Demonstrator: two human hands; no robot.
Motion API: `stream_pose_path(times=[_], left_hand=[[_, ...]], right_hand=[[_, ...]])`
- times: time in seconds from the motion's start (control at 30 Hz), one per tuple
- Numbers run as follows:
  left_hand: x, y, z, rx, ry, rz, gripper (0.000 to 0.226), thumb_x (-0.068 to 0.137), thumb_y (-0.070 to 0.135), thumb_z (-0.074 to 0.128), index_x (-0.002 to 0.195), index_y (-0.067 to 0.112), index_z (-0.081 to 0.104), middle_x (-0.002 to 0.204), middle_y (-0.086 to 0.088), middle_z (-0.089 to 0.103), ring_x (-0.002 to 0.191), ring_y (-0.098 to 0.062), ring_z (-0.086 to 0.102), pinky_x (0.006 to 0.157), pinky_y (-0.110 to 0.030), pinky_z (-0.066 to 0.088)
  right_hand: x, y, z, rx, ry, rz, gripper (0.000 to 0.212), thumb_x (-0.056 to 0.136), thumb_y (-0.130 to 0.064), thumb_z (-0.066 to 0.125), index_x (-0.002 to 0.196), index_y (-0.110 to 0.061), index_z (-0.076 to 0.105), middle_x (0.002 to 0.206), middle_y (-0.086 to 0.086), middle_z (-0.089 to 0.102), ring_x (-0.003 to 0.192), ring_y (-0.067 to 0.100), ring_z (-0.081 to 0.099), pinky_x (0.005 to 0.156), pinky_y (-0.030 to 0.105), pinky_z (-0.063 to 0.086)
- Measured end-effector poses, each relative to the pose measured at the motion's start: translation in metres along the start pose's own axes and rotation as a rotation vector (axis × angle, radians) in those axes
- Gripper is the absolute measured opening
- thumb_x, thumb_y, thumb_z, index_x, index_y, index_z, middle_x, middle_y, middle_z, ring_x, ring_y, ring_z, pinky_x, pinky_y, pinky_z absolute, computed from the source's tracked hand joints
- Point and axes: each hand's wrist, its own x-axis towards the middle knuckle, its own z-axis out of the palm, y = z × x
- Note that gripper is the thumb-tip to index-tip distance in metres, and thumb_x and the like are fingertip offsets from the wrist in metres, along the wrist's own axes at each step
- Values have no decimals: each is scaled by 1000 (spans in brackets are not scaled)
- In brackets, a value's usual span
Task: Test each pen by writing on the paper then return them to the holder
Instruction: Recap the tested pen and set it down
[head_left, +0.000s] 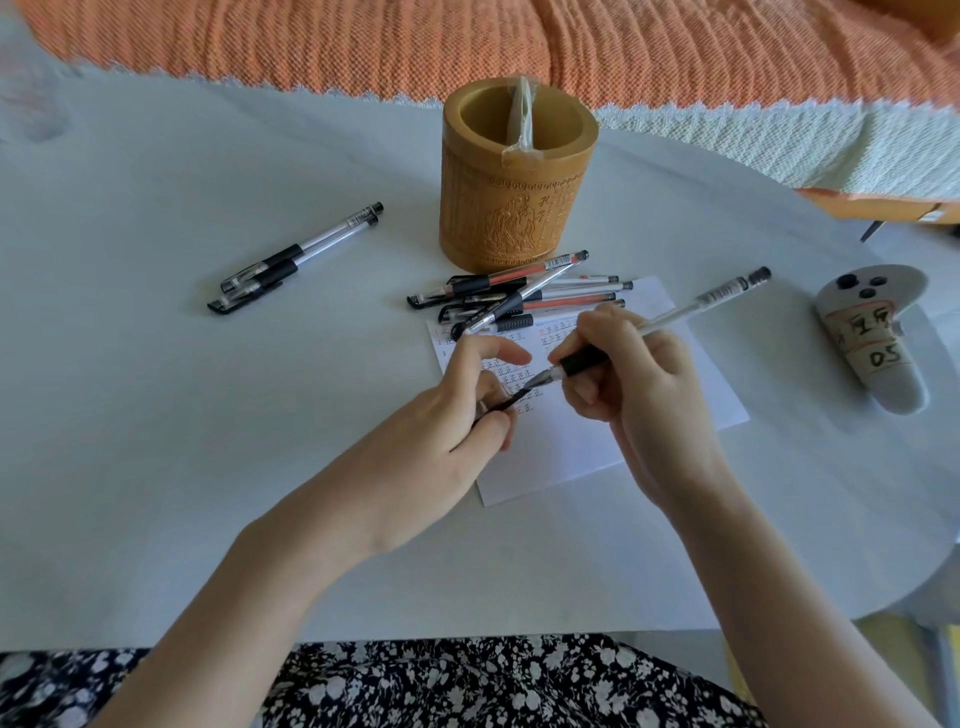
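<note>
Over the paper on the desk, we are pinching a black cap in our left hand and gripping the pen in our right hand. Keeping cap and tip in line is probably serving us best. We are counting two or three loose pens at left, one holder, and roughly six piled pens beside it.

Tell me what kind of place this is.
Probably a room at home: a white table bearing a carved pen holder, beside an orange woven cover, perhaps on a sofa or bed.
</note>
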Motion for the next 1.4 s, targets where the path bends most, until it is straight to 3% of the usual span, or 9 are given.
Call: stream_pose_path(times=[0.13,0.37,0.53,0.63,0.7,0.83,0.9,1.13,1.4], left_hand=[[0,1,2,28,-12,13,29,97,22,37,115,42,28,85,3,52,79,-26,49,78,-35,38],[0,2,3,62,-2,35,31,97,23,38,120,41,27,84,6,52,75,-21,48,75,-31,38],[2,1,4,55,-3,30,30,98,24,39,121,40,28,85,12,57,82,-19,54,81,-37,43],[4,0,4,45,76,65,40,95,22,47,130,33,32,79,15,62,77,-9,55,76,-21,41],[5,0,3,38,179,84,35,92,21,55,124,27,43,77,15,67,70,-8,58,70,-18,42],[5,0,-2,-35,375,68,10,79,18,72,87,17,67,61,6,66,46,-3,55,50,-12,40],[3,1,-3,-55,387,62,5,78,18,73,82,18,70,57,4,65,40,-4,50,45,-13,38],[3,2,2,-32,396,111,3,80,15,70,78,14,68,65,10,66,52,-8,55,59,-11,43],[2,2,5,-51,406,103,4,83,17,68,79,16,67,65,8,66,51,-8,52,57,-19,44]], right_hand=[[-2,0,2,-59,-23,-24,30,82,-16,47,60,4,51,52,10,43,46,17,32,43,20,27],[-2,-3,0,-72,-21,-27,34,93,-9,45,62,-3,56,45,-5,45,44,13,32,45,21,26],[-6,-2,4,-159,-123,8,31,95,-6,47,66,-6,56,52,-1,43,46,10,34,47,14,31],[-5,-1,3,-227,-187,55,25,95,-17,53,71,-14,54,61,-5,43,51,4,39,52,11,33],[-3,-2,0,-253,-209,61,28,91,-29,58,65,-20,54,60,-9,43,53,3,40,53,11,33],[-3,-7,-6,-230,-218,26,33,77,-38,66,65,-7,60,63,11,35,53,11,29,47,18,23],[-3,-8,-6,-215,-195,25,21,73,-37,70,63,-18,66,61,12,36,53,15,28,47,24,20],[-2,-5,-8,-142,-207,33,18,74,-34,71,63,-20,69,50,-4,38,49,15,27,46,22,22],[-1,-6,-4,-112,-214,65,18,75,-29,69,64,-15,64,46,-8,37,45,9,28,45,19,22]])
